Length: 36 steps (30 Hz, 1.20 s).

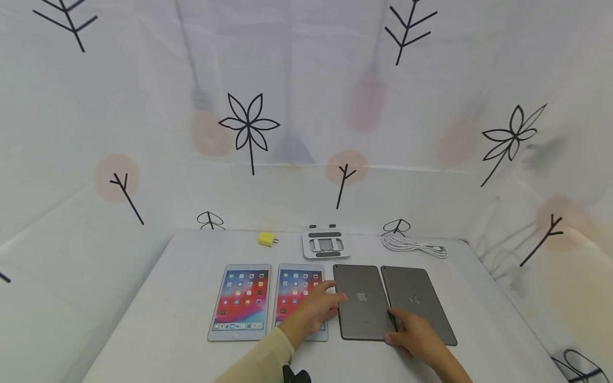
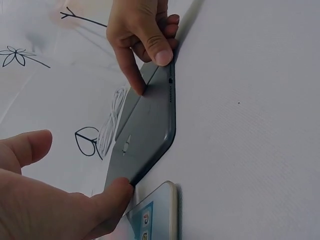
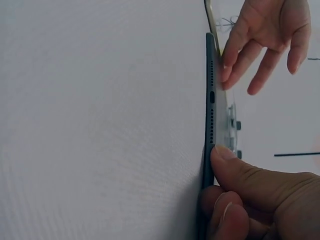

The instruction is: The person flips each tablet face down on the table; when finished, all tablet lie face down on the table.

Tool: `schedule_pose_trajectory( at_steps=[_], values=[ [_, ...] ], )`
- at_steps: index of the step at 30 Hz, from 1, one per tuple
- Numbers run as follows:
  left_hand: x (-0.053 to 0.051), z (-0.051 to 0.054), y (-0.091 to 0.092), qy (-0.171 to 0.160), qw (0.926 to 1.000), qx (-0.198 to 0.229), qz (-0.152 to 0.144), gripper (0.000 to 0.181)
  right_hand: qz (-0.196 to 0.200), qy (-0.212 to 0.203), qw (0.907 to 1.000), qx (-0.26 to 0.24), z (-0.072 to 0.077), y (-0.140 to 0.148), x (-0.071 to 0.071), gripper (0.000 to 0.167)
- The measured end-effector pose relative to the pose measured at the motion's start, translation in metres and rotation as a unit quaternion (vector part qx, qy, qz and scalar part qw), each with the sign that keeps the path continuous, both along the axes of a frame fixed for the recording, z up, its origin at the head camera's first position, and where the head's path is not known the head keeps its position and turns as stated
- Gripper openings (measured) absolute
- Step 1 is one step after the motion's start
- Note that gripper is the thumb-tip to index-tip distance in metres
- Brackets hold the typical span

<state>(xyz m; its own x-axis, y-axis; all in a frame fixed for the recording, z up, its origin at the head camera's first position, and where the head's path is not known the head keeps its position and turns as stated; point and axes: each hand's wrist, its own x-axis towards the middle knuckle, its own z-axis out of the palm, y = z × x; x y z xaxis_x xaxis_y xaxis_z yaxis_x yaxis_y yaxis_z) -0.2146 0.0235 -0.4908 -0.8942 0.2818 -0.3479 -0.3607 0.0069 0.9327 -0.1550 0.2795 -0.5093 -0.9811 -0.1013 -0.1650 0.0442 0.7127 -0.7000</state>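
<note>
A dark grey tablet (image 1: 362, 311) lies back side up, a logo showing on it. My left hand (image 1: 313, 309) rests against its left edge with the fingers loosely extended and the thumb apart, as the left wrist view also shows. With thumb and fingers my right hand (image 1: 417, 336) pinches the tablet's lower right corner. The right wrist view shows the thumb (image 3: 240, 172) on the bottom edge beside the charging port. A second grey tablet (image 1: 423, 298) lies face down to the right. A white-framed tablet (image 1: 291, 292) with a lit screen is partly hidden under my left forearm.
Another lit white tablet (image 1: 241, 303) lies at the left. Behind the row are a yellow charger plug (image 1: 267, 239), a grey-white folding stand (image 1: 326, 243) and a coiled white cable (image 1: 414, 245). A patterned white curtain (image 1: 306, 202) borders the white table (image 1: 158, 330).
</note>
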Motion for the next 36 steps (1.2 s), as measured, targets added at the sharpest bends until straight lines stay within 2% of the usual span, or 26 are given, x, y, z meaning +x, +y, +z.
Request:
schedule_pose_trajectory(
  at_steps=[4,8,12,16,19,24,27,32,36],
  values=[
    [0.001,0.0,-0.007,0.026,0.9996,-0.009,0.003,0.061,-0.001,0.014,0.9999,0.005,0.001,-0.002,0.0,0.077],
    [0.001,0.005,-0.03,0.048,0.9977,-0.034,0.033,0.053,-0.012,0.021,0.9996,-0.014,0.005,-0.012,-0.001,0.073],
    [0.0,0.009,-0.064,0.045,0.994,-0.07,0.072,0.051,-0.019,0.011,0.9968,-0.077,0.009,-0.025,-0.003,0.072],
    [-0.001,0.009,-0.093,0.039,0.9893,-0.081,0.115,0.053,-0.018,0.003,0.9892,-0.145,0.008,-0.043,-0.005,0.07],
    [-0.002,0.007,-0.107,0.039,0.9852,-0.099,0.134,0.053,-0.009,-0.018,0.9799,-0.198,0.006,-0.061,-0.005,0.07],
    [-0.003,0.004,-0.116,0.036,0.9845,-0.115,0.127,0.054,0.005,-0.054,0.9608,-0.272,0.004,-0.093,-0.01,0.075],
    [-0.003,0.003,-0.117,0.036,0.9867,-0.108,0.116,0.057,0.009,-0.059,0.9576,-0.282,0.003,-0.107,-0.014,0.077],
    [-0.002,-0.001,-0.115,0.04,0.9895,-0.096,0.101,0.06,0.012,-0.06,0.9592,-0.276,0.005,-0.12,-0.015,0.076],
    [-0.002,-0.003,-0.113,0.039,0.9913,-0.084,0.093,0.062,0.013,-0.085,0.95,-0.3,0.006,-0.124,-0.015,0.079]
  ],
)
